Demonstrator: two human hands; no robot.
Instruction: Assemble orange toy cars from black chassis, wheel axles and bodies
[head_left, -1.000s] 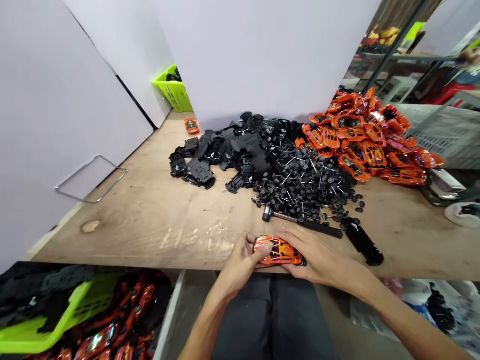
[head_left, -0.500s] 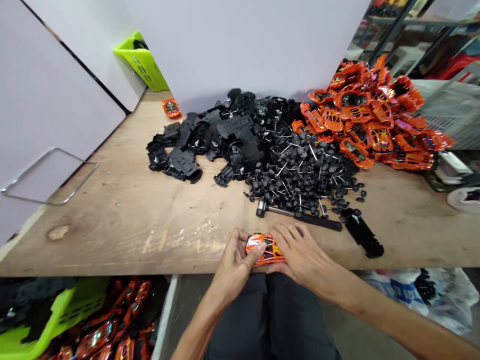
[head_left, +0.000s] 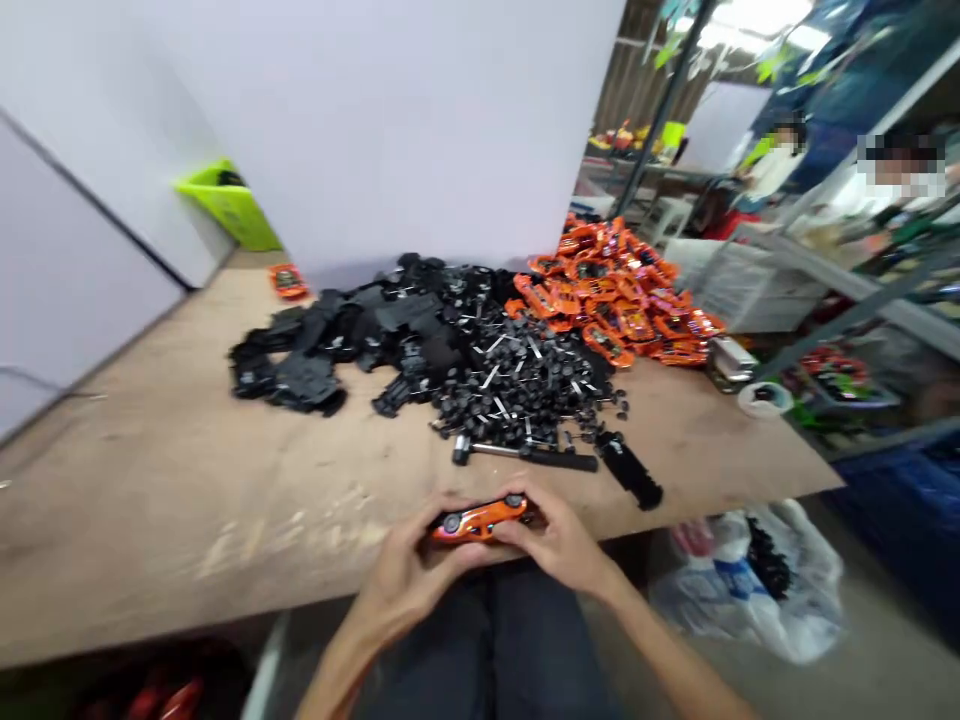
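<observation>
Two hands press together around an orange toy car (head_left: 480,520), the left hand (head_left: 405,575) and right hand (head_left: 559,545) closing on it from either end with fingers curled over it. The car sits between them, near the front edge of a plywood workbench (head_left: 150,480). Ahead lie heaps of black axled wheels (head_left: 517,385), black plastic chassis (head_left: 315,350) and orange car bodies (head_left: 615,295). A black-handled hammer (head_left: 517,455) and a lone black chassis (head_left: 630,470) lie nearest the hands, at the wheels' front edge.

Toy-car workshop: plywood workbench (head_left: 187,500), heaped bodies (head_left: 611,290), wheels (head_left: 517,385), metal shelving (head_left: 862,290).
</observation>
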